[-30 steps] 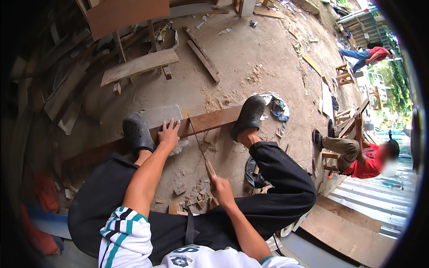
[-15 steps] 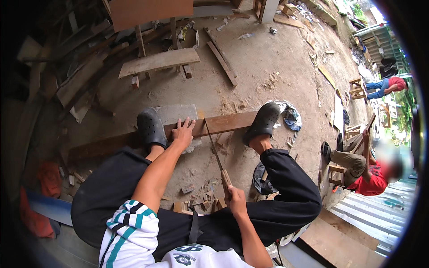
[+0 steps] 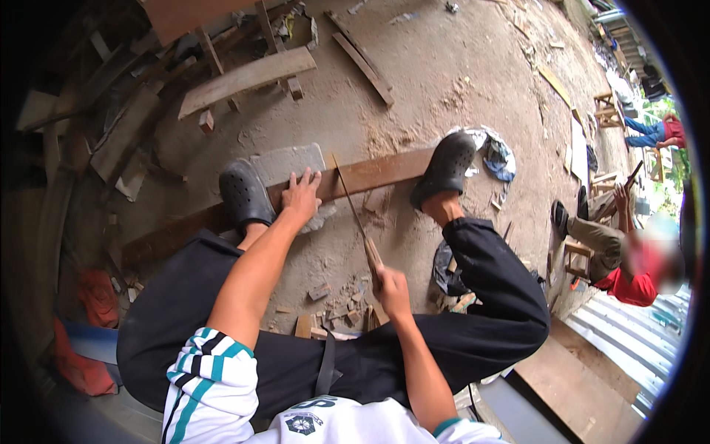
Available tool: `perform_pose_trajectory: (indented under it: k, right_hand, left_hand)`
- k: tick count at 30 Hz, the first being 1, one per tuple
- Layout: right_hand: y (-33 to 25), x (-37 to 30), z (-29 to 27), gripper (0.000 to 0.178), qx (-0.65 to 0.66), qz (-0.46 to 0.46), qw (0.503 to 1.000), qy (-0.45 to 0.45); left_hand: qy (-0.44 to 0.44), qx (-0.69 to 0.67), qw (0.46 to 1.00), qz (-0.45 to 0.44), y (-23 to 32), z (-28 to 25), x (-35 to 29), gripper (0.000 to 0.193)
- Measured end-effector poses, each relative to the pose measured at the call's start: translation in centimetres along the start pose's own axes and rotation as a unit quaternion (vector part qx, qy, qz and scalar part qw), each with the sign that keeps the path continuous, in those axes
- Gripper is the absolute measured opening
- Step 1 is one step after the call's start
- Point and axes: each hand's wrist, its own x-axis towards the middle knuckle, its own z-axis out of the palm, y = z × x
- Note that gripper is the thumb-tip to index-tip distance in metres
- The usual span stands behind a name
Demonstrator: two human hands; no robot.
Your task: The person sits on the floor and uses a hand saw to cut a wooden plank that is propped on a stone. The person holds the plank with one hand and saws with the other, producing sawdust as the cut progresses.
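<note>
A long brown wooden plank [image 3: 377, 172] lies across in front of me, with a dark clog on each foot resting on it. My left hand [image 3: 302, 196] presses on the plank between the feet, fingers spread out. In my right hand [image 3: 391, 287] is the wooden handle of a handsaw [image 3: 353, 209]. Its narrow blade runs away from me and crosses the plank just right of my left hand. A grey slab [image 3: 285, 163] shows under and beyond the plank.
Wood offcuts [image 3: 344, 305] lie between my legs. A low bench [image 3: 248, 83] stands far left, with loose wood strips [image 3: 360, 65] beside it. A crumpled plastic bag [image 3: 500, 160] lies past my right foot. At right a person in red [image 3: 629, 270] sits on a stool.
My view has shifted slightly. The saw, still in my right hand, stays across the plank, its tip now showing farther beyond the far edge. The left hand remains on the plank.
</note>
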Motion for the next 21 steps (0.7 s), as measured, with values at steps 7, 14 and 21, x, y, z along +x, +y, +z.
perform_pose_trajectory:
  k: [7,14,21]
  right_hand:
    - [-0.5,-3.0,0.2,0.043,-0.093,-0.073,0.993,0.003]
    - [0.3,4.0,1.5,0.047,0.005,0.020,1.000,0.014]
    - [-0.7,-4.5,0.5,0.043,-0.002,0.026,1.000,0.007]
  left_hand:
    - [0.007,-0.010,1.000,-0.006,-0.6,0.1,-0.1,0.082]
    - [-0.002,-0.008,1.000,-0.002,0.9,-0.2,0.2,0.082]
    - [0.013,-0.010,1.000,0.002,-0.3,0.6,0.1,0.082]
